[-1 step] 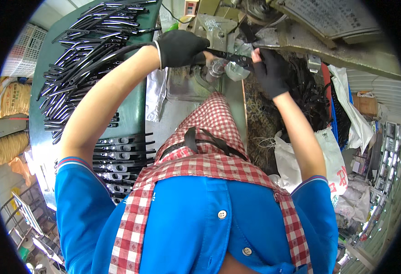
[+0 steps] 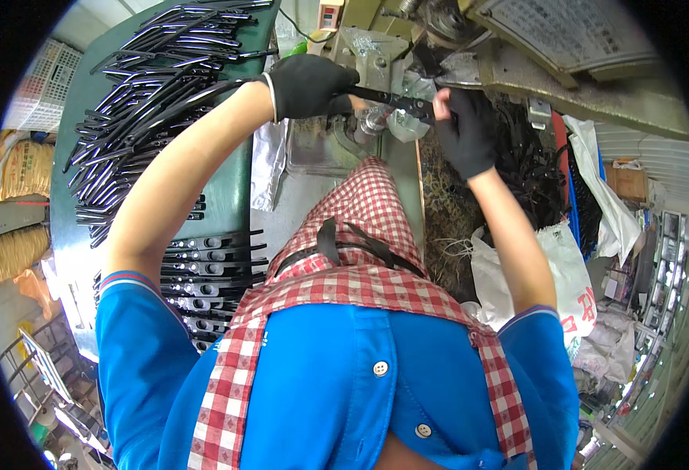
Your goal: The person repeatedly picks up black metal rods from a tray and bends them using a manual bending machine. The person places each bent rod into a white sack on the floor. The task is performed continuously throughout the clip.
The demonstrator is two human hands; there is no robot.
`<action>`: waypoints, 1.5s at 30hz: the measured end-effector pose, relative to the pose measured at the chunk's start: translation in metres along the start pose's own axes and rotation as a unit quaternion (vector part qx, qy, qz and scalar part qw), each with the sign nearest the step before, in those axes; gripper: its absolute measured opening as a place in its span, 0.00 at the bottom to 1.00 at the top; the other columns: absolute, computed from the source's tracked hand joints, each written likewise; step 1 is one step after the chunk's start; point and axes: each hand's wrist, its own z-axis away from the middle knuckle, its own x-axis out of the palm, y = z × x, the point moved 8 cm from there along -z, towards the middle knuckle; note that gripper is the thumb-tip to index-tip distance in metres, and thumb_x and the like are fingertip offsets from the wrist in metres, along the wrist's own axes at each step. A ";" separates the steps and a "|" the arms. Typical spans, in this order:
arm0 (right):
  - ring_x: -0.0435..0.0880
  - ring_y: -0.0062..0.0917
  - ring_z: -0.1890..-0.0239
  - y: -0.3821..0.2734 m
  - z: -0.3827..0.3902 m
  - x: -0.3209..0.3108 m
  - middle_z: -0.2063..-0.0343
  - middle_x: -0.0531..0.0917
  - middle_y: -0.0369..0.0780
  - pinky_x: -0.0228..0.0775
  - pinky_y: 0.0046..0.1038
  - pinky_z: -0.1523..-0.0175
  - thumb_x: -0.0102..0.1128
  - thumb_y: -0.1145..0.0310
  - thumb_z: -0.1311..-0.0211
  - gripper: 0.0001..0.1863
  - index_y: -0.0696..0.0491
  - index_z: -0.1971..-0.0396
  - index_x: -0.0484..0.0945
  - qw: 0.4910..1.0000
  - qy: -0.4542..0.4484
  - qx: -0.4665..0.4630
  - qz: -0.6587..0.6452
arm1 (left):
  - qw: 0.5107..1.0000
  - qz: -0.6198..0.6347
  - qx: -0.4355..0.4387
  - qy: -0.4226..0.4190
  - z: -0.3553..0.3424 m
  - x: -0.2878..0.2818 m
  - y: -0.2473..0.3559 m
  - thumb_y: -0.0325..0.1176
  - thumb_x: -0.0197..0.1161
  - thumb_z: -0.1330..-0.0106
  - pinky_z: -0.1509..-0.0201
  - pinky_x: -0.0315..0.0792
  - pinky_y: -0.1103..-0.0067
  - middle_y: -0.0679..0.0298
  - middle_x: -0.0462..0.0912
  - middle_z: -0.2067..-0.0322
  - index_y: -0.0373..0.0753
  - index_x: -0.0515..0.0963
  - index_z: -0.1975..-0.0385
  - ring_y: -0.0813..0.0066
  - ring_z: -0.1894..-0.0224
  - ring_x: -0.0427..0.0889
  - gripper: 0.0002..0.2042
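Both my hands wear black gloves with bare fingertips showing. Between them is a long black wiper arm (image 2: pixel 395 100), held over a machine fixture at the front of the bench. My left hand (image 2: pixel 309 86) is wrapped round its rod, which runs on leftward behind the wrist. At the other end, my right hand (image 2: pixel 467 131) pinches the wider head of the wiper arm with thumb and fingers. Just below it are a round metal machine part (image 2: pixel 370 124) and a piece of clear plastic (image 2: pixel 407 124). The palm-side fingers of both hands are hidden.
On the green table (image 2: pixel 231 176) at left lies a heap of black wiper arms (image 2: pixel 156 86), with a neat row of more (image 2: pixel 207 266) nearer me. A machine body (image 2: pixel 548 98) overhangs the right. Below it are black scraps (image 2: pixel 521 149) and a white sack (image 2: pixel 525 270).
My right hand has shifted slightly down, and the head of the wiper arm has dipped with it. My left hand keeps nearly the same place and grip.
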 end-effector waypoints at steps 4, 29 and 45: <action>0.77 0.39 0.70 -0.057 0.029 0.015 0.74 0.77 0.42 0.68 0.34 0.63 0.57 0.68 0.45 0.05 0.54 0.74 0.75 0.988 -0.109 0.024 -0.107 | 0.999 -0.019 -0.042 -0.016 0.017 0.004 -0.017 0.48 0.59 0.38 0.68 0.72 0.62 0.51 0.78 0.75 0.40 0.76 0.60 0.48 0.70 0.80 0.18; 0.76 0.46 0.50 0.145 0.110 0.182 0.53 0.78 0.49 0.68 0.42 0.45 0.50 0.51 0.43 0.23 0.48 0.51 0.75 0.859 -0.357 0.342 0.135 | 0.995 0.060 -0.057 0.058 0.044 -0.025 0.012 0.40 0.59 0.38 0.63 0.75 0.65 0.54 0.81 0.67 0.49 0.74 0.50 0.54 0.66 0.81 0.16; 0.73 0.21 0.67 0.049 0.029 0.078 0.70 0.75 0.35 0.69 0.27 0.62 0.56 0.75 0.37 0.05 0.54 0.61 0.75 0.632 -0.034 0.472 -0.613 | 0.851 0.053 -0.516 0.086 0.414 0.053 -0.024 0.33 0.56 0.39 0.53 0.72 0.66 0.57 0.78 0.56 0.41 0.77 0.56 0.52 0.56 0.78 0.12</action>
